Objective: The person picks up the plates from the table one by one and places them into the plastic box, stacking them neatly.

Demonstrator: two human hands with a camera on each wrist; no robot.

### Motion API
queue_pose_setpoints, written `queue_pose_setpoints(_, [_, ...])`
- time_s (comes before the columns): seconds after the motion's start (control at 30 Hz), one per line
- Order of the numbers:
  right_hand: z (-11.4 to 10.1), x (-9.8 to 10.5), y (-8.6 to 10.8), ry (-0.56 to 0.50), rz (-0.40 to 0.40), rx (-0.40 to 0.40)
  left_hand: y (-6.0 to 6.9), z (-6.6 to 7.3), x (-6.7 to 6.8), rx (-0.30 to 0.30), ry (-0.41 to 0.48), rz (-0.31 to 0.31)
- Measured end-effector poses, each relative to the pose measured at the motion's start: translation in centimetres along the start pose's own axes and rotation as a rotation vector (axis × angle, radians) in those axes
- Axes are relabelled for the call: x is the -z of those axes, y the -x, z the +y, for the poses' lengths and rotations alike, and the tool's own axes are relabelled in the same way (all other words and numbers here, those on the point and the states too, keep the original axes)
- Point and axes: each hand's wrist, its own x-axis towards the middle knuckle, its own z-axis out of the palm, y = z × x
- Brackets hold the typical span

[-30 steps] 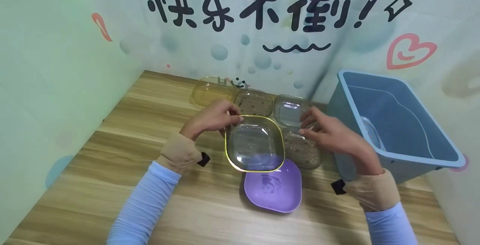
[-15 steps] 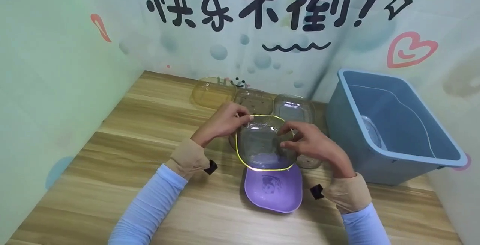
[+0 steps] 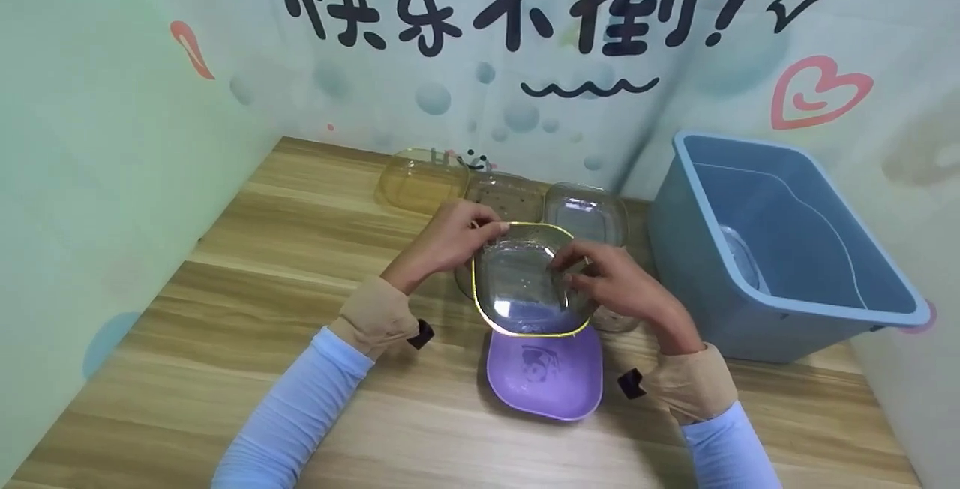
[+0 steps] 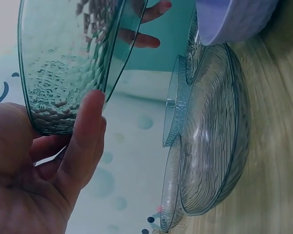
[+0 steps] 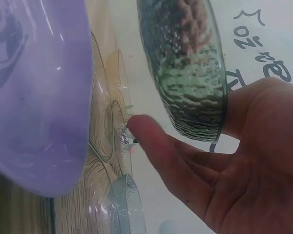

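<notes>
In the head view a clear glass, rounded-square bowl (image 3: 521, 286) with a yellow-glinting rim is held up, tilted. My left hand (image 3: 454, 238) pinches its upper left rim. Its textured wall looks greenish in the wrist views. My right hand (image 3: 611, 279) is at the bowl's right side, fingers bent loosely. In the right wrist view that hand's thumb (image 5: 151, 141) stands apart from the bowl (image 5: 190, 73), while its other fingers are partly hidden behind the glass. Below and nearer, a purple bowl (image 3: 547, 380) with a panda picture sits on the table.
A yellow clear dish (image 3: 420, 185), a spotted clear dish (image 3: 506, 196) and a bluish clear dish (image 3: 589, 215) line the back of the wooden table (image 3: 262, 324). Another clear dish (image 3: 615, 320) is mostly hidden behind my right hand. A blue bin (image 3: 720, 324) stands at right with clear dishware (image 3: 739, 256) inside.
My right hand has moved left to the held bowl's right side. My left hand has shifted slightly right with the bowl. During the last half second both hands barely move, and the bowl tilts slightly.
</notes>
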Motion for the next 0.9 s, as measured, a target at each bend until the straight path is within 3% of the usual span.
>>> queue_pose_setpoints(0.13, [0.1, -0.1, 0.0, -0.003, 0.016, 0.02, 0.0, -0.2, -0.1, 0.004, 0.005, -0.004])
queue_pose_setpoints(0.33, [-0.1, -0.1, 0.0, -0.061, 0.034, -0.056, 0.0, -0.1, -0.2, 0.014, 0.015, 0.019])
queue_pose_setpoints(0.57, [-0.1, 0.2, 0.1, -0.09, 0.125, -0.083, -0.1, 0.0, -0.3, 0.042, 0.055, 0.013])
queue_pose_setpoints(0.73, [0.0, 0.7, 0.3, -0.119, 0.154, -0.068, -0.1, -0.1, -0.3, 0.063, 0.136, -0.001])
queue_pose_setpoints(0.9, [0.1, 1.5, 0.5, -0.112, 0.185, -0.082, 0.0, -0.5, -0.3, 0.113, 0.284, 0.001])
